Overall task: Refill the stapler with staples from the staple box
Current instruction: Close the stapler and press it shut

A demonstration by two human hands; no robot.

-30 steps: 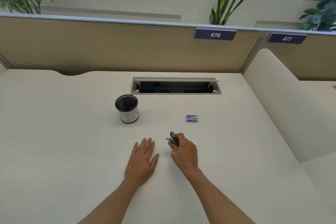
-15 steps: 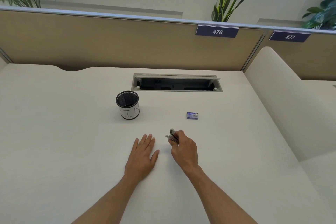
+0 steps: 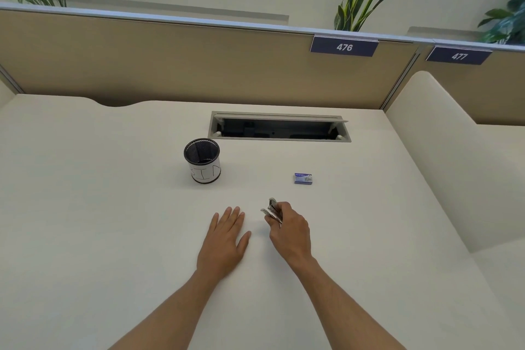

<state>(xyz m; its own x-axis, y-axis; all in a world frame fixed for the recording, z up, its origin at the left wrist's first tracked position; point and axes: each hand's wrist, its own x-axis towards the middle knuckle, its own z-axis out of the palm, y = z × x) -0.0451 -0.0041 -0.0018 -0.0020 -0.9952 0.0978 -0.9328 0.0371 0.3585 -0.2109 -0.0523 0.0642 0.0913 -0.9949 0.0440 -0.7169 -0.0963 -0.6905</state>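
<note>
A small dark and silver stapler (image 3: 272, 210) is gripped in my right hand (image 3: 288, 230) just above the white desk (image 3: 113, 221), its jaws spread apart and pointing up and left. The fingers hide most of its body. A small blue staple box (image 3: 303, 178) lies closed on the desk a short way beyond my right hand and slightly to the right. My left hand (image 3: 224, 239) rests flat on the desk, palm down, fingers straight, to the left of the stapler and not touching it.
A black mesh cup (image 3: 202, 160) with a white label stands to the far left of the box. Behind it lies an open cable tray slot (image 3: 279, 129). A tan partition (image 3: 170, 65) closes off the back; a curved divider (image 3: 443, 156) bounds the right.
The view has tilted slightly, so everything sits a little lower in frame. Both hands and the stapler keep their places on the desk.
</note>
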